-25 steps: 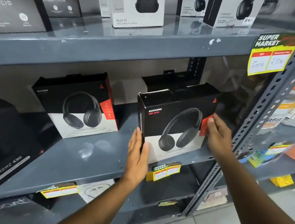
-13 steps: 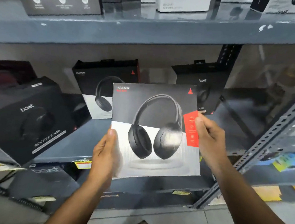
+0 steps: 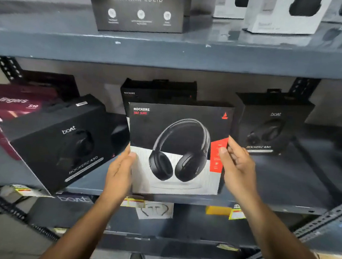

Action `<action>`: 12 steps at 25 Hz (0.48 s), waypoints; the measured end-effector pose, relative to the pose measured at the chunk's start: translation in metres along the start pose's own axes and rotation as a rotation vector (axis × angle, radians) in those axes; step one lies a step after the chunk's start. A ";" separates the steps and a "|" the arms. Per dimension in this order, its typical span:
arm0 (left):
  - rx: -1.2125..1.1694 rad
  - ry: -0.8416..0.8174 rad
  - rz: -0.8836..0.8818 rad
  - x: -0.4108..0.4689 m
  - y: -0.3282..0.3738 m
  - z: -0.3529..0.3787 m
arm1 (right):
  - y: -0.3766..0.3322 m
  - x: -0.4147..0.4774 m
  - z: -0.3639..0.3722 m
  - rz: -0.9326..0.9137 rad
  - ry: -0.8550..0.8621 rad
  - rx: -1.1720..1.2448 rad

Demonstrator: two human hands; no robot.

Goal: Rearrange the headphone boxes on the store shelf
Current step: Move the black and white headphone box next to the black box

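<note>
Grey painted metal makes up the store shelf, its boards flat and glossy enough to mirror the cartons above, with perforated angle-iron uprights at the edges. On the middle board, a large matte black boat box marked ROCKERZ 430 sits to the left, tilted with one corner past the front lip. Behind it lies a maroon carton with "fingers" lettering. To the right stands a second black ROCKERZ 430 box, upright with a hang tab on top. At the centre, the Rockerz headphone box faces the camera: a flat square carton, smooth printed card, black upper half, pale lower half, a picture of rounded over-ear cups and a red strip down its right edge. Its bottom edge is at the front lip of the middle board, and another matching black box stands just behind it. On the top board rests a dark grey Nirvana Lucid box, beside white cartons. The left hand clasps the centre box's lower left edge, thumb on the front. The right hand grips the right edge, thumb pressed on the red strip. Small yellow price tags hang under the lip.
</note>
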State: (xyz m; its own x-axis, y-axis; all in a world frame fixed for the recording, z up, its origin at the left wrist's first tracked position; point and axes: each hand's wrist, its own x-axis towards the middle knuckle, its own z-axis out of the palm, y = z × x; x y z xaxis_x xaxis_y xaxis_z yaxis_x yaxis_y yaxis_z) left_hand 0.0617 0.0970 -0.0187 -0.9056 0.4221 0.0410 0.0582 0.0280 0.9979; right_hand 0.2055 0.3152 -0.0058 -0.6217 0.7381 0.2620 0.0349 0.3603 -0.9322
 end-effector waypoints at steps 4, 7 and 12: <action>0.058 -0.040 0.028 0.044 -0.015 -0.021 | 0.011 0.016 0.038 0.009 -0.105 0.028; 0.008 -0.047 -0.018 0.069 -0.029 -0.035 | 0.011 0.028 0.058 -0.012 -0.132 0.021; -0.011 -0.025 -0.090 0.093 -0.040 -0.040 | 0.010 0.041 0.079 0.023 -0.121 -0.012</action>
State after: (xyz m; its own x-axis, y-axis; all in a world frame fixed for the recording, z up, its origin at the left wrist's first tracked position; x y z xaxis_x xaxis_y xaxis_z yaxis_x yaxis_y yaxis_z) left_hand -0.0416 0.0991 -0.0529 -0.8960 0.4411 -0.0499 -0.0277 0.0565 0.9980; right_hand 0.1185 0.3041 -0.0243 -0.7107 0.6722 0.2075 0.0591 0.3509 -0.9345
